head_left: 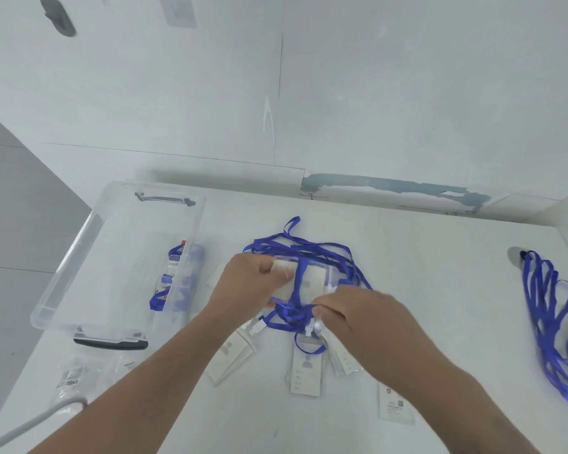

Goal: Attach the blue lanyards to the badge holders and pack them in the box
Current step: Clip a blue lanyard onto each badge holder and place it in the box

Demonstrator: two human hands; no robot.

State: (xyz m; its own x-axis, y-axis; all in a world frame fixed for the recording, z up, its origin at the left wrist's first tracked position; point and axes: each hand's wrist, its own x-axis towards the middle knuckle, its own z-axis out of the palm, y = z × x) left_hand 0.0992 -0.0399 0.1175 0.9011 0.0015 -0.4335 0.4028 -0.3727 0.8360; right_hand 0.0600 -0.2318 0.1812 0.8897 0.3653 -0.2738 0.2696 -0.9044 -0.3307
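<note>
Two hands work at the middle of the surface point(407, 257). The left hand point(253, 283) pinches a clear holder point(312, 280) by its left edge, fingers curled round it, holding it over a tangle of blue lanyards point(309, 247). The right hand point(351, 316) has its fingers closed on a bunched lanyard end and what looks like a white clip point(310, 329) just below the holder — whether the clip is already through the slot I cannot tell.

Around the hands, several more holders lie loose on the surface: one at the lower left point(230, 358), one with a short blue loop at its top point(305, 371), one partly under the right wrist, and a card point(395, 404) further down. These seem still to need lanyards or packing.

Further out, the box point(79, 283) stands open at the left with a few finished badges point(171, 283) already inside along its right wall — so packing has begun but is far from done. At the far right a second bundle of lanyards point(548, 322) lies well apart, and a plastic bag point(73, 381) rests near the box.
</note>
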